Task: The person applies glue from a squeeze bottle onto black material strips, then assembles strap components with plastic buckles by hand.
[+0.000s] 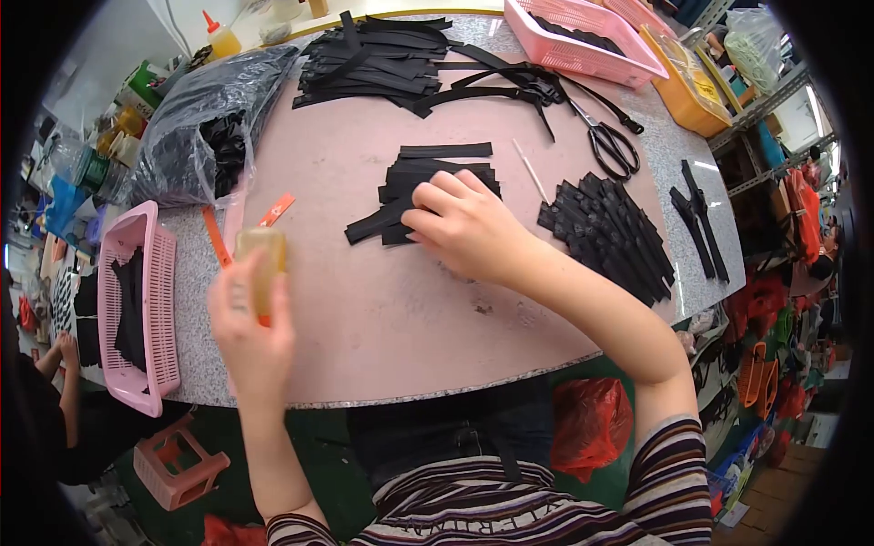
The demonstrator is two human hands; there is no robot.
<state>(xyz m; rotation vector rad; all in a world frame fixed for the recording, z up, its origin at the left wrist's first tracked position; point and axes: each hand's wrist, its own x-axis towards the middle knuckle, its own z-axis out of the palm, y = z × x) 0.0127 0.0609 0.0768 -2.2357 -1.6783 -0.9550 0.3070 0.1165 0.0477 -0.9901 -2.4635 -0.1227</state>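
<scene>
My left hand (250, 314) is wrapped round a yellowish glue bottle (270, 259), smeared by motion, whose orange-red tip points down over the pink table mat. My right hand (464, 223) is curled with its fingertips pressed together above a stack of short black strips (437, 170). One slanted black strip (371, 226) pokes out to the left of those fingers; whether they grip it is hidden. To the right lies a fanned pile of black strips (608, 238). A thin white stick (528, 170) rests between the two piles.
Black-handled scissors (612, 150) and black straps (510, 82) lie at the back. A pink basket (164, 309) stands left, beside a dark plastic bag (196, 118). Another pink basket (592, 62) is at the far edge. At far left, another person's hands (66, 348) show.
</scene>
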